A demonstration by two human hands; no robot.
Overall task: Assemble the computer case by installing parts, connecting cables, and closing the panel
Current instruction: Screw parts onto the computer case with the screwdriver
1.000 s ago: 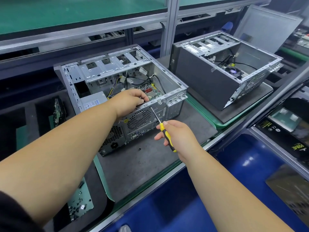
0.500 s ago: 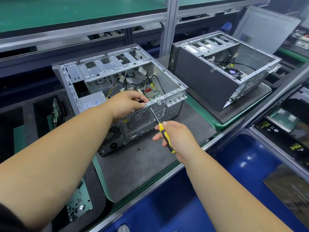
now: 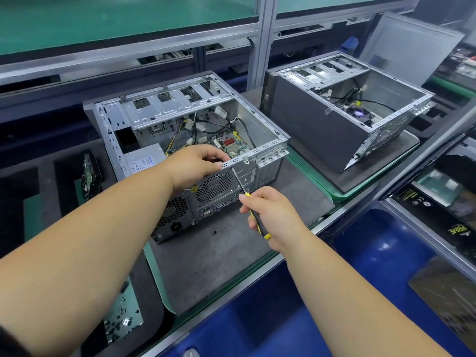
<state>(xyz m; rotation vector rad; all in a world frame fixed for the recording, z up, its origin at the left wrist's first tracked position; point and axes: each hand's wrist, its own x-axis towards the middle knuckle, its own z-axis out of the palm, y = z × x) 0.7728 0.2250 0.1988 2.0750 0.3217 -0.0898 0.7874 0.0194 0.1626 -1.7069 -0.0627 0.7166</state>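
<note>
An open grey computer case (image 3: 268, 150) lies on its side on a dark mat, its rear panel facing me. Inside are a green motherboard (image 3: 229, 144), loose cables and a power supply (image 3: 143, 161). My left hand (image 3: 198, 163) grips the top rear edge of the case, fingers curled over the rim. My right hand (image 3: 270, 215) holds a yellow-and-black screwdriver (image 3: 253, 212); its tip touches the rear panel just under the rim, above the fan grille (image 3: 215, 186).
A small dark screw (image 3: 214, 231) lies on the mat (image 3: 219, 258) in front of the case. A second open case (image 3: 322, 124) sits to the right, a side panel (image 3: 412, 47) behind it. A tray of small parts (image 3: 123, 320) is at lower left. Boxes stand at right.
The screwdriver tip has shifted slightly left along the rear panel and my right hand has turned a little. My left hand stays on the case rim.
</note>
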